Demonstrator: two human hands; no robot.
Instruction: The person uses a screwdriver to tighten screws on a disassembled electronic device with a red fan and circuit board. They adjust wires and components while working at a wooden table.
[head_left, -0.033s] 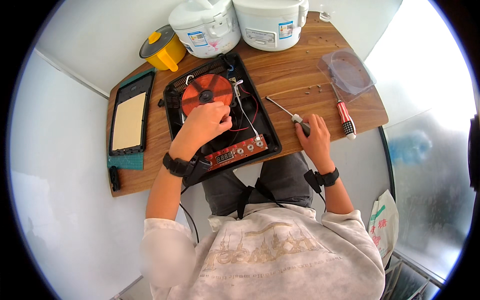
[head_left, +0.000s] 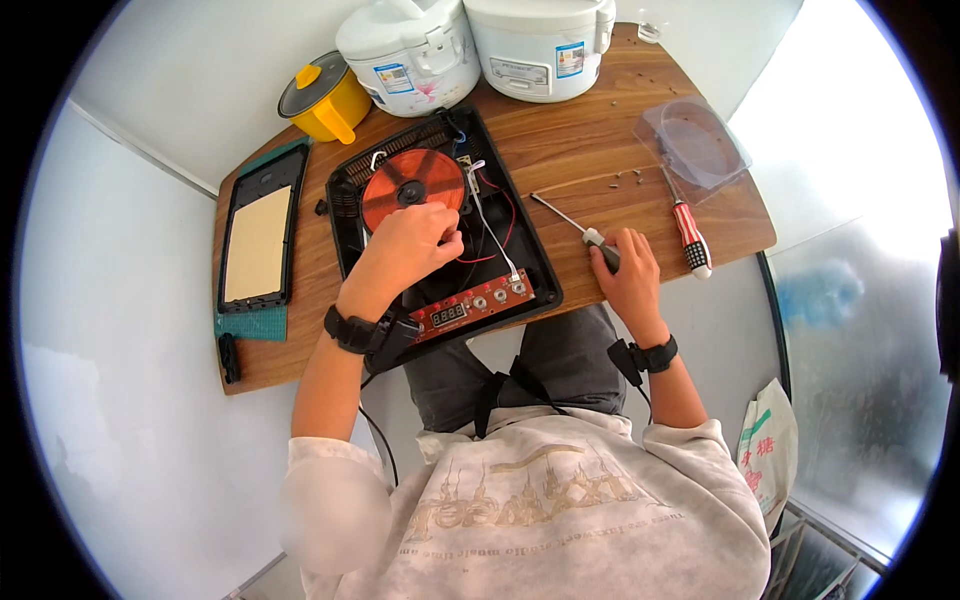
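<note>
An opened induction cooker base [head_left: 550,285], a black tray, lies on the table in front of me. In it sit a round copper-red coil [head_left: 400,185] and, along the near edge, a red control board [head_left: 482,300] with a small display. Over the coil's near edge, my left hand [head_left: 415,240] is closed with curled fingers; what they grip, if anything, is hidden. Beside the base, my right hand [head_left: 632,275] is wrapped around the handle of a screwdriver [head_left: 595,240]. Its thin shaft points to the far left, close to the tabletop.
On the left lies a black cover panel [head_left: 232,250] on a green cutting mat [head_left: 262,324]. Two white rice cookers [head_left: 415,70] and a yellow pot [head_left: 335,105] stand at the back. A red-striped screwdriver [head_left: 690,235], loose screws [head_left: 638,178] and a clear plastic container [head_left: 695,150] lie at right.
</note>
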